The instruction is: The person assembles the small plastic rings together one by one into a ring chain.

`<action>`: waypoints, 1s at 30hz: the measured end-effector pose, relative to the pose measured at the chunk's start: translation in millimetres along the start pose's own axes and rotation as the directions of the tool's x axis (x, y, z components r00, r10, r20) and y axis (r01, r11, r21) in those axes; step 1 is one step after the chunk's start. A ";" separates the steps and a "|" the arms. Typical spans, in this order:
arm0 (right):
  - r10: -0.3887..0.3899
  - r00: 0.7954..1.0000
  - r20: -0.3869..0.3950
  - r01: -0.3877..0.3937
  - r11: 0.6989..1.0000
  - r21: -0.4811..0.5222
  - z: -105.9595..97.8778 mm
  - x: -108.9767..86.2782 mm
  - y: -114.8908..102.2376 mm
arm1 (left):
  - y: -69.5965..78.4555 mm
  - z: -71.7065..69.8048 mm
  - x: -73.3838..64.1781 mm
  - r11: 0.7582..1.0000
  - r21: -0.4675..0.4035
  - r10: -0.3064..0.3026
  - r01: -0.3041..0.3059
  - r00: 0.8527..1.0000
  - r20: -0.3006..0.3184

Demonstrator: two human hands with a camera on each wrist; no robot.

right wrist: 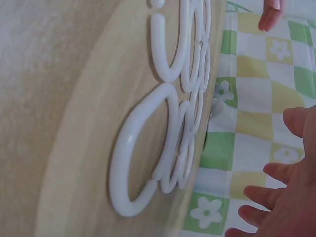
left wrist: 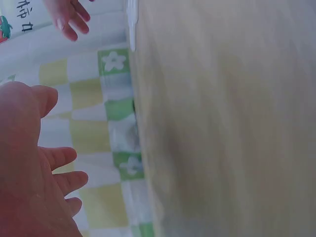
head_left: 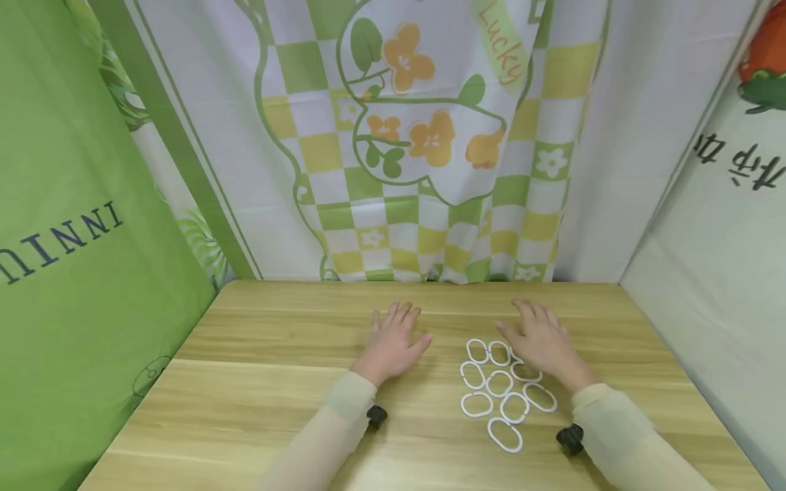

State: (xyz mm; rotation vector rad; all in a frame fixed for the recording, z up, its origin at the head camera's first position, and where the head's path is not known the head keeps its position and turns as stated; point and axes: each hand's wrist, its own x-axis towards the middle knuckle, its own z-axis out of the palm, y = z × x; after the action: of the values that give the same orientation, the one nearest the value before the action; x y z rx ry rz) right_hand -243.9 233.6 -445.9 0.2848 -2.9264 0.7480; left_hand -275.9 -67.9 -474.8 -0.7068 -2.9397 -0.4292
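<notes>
White oval plastic links (right wrist: 118,163), each with a small gap in its loop, lie flat in a cluster on the wooden table. My right hand (head_left: 543,337) is over the back right of the cluster, partly hiding a link there. Its fingers are spread and hold nothing; in the right wrist view they appear beside the links. To the left of the cluster is my left hand (head_left: 393,344), fingers extended and thumb apart, also holding nothing. The left wrist view shows that hand's palm side, with the fingertips of the right hand (left wrist: 69,19) at the top.
The wooden table (head_left: 258,402) reaches back to a checked curtain (head_left: 430,225) with flower prints. A green cloth (head_left: 74,327) hangs along the left side, and a white cloth (head_left: 706,286) along the right. Each wrist carries a small black device (head_left: 571,440).
</notes>
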 end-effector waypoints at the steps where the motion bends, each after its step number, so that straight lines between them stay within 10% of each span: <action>1: -0.002 1.000 0.002 0.002 1.000 0.016 -0.9 0.3 3.0 | 5.0 2.7 1.9 1.000 -0.009 0.009 -0.009 1.000 0.006; 15: 0.046 0.993 0.108 -0.058 0.992 0.108 -3.9 4.9 36.2 | 48.6 29.5 22.4 0.969 -0.225 0.134 -0.098 0.980 0.150; 30: 0.148 0.974 0.170 -0.155 0.987 0.029 8.5 14.8 37.9 | 68.8 35.4 31.9 0.981 -0.196 0.031 0.012 0.976 0.213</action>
State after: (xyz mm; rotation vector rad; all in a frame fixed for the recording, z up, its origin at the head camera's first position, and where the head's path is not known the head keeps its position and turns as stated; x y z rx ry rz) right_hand -266.6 259.9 -468.6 0.1345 -3.1221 0.8466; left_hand -273.5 14.9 -486.7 -0.8390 -3.1238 -0.6911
